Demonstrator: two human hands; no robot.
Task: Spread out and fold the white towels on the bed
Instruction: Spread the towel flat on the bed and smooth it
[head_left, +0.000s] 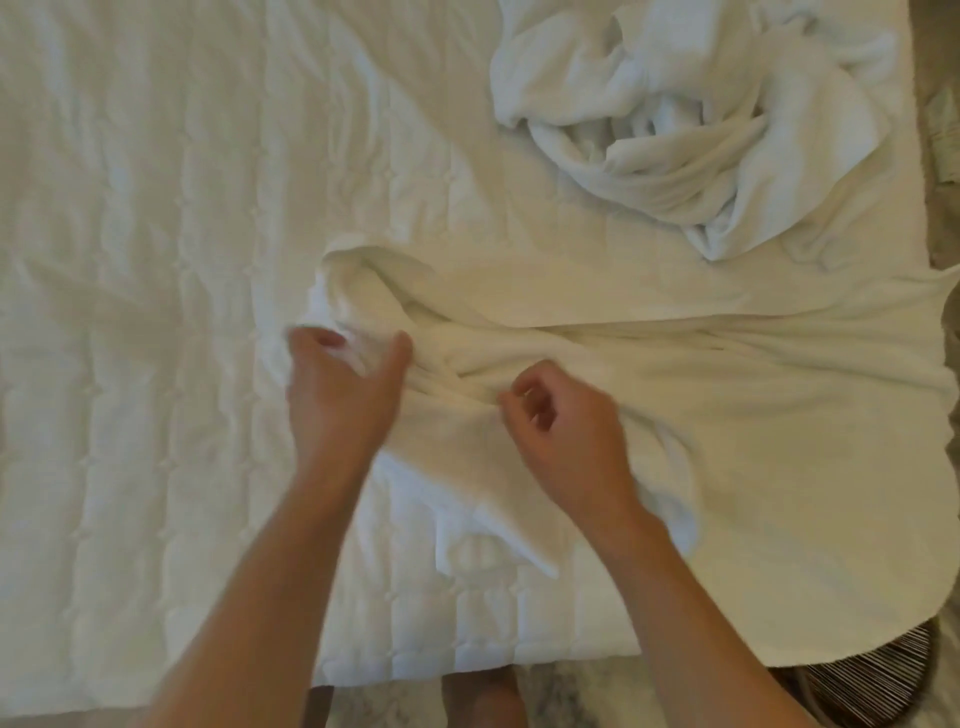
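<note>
Currently we are clutching the towel (727, 415) at nine o'clock with our left hand (343, 395), right hand (566, 426) fingers (524, 384) curling, pinch unclear; uneven tugging risks dragging it off the bed (156, 260).

I see the bed cover (156, 312) as matt white quilted cloth, puckered along its stitched lines. The towel (753, 441) at centre right looks like thick terry, soft-napped and dull. The crumpled towels (675, 130) in the upper right show the same fluffy matt cloth. At the bottom edge the floor (561, 696) looks smooth and marbled, stone or tile. The striped thing (883, 660) at lower right is dark with fine pale lines; its material is unclear to me.
</note>
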